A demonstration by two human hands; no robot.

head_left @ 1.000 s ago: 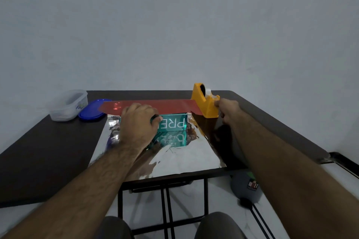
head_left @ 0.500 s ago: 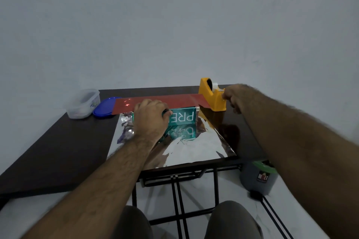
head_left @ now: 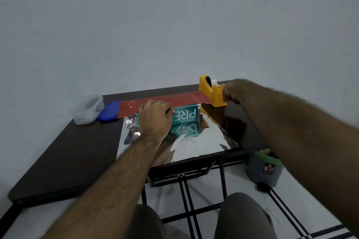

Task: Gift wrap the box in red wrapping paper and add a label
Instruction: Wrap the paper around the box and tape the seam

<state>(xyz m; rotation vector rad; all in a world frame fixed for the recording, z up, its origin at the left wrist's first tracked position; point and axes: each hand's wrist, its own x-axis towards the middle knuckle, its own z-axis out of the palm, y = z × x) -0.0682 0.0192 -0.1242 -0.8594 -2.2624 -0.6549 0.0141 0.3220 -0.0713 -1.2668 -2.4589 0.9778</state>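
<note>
A teal box (head_left: 185, 115) with white letters stands on the silver inner side of the wrapping paper (head_left: 194, 143), spread on the dark table (head_left: 77, 151). The paper's red flap (head_left: 165, 101) lies folded over the box's top. My left hand (head_left: 155, 117) presses on that flap and the box's left part, fingers curled over the edge. My right hand (head_left: 232, 94) is at the front of the yellow tape dispenser (head_left: 210, 94), fingers curled at its cutter end; any tape pinched there is too small to see.
A clear plastic tub (head_left: 88, 108) and its blue lid (head_left: 108, 111) sit at the table's far left. A grey bin with a green rim (head_left: 264, 169) stands on the floor to the right, under the table edge. My knees show below.
The view has shifted slightly. My right hand stays at the dispenser's front end and has risen a little; my left hand still holds the flap on the box.
</note>
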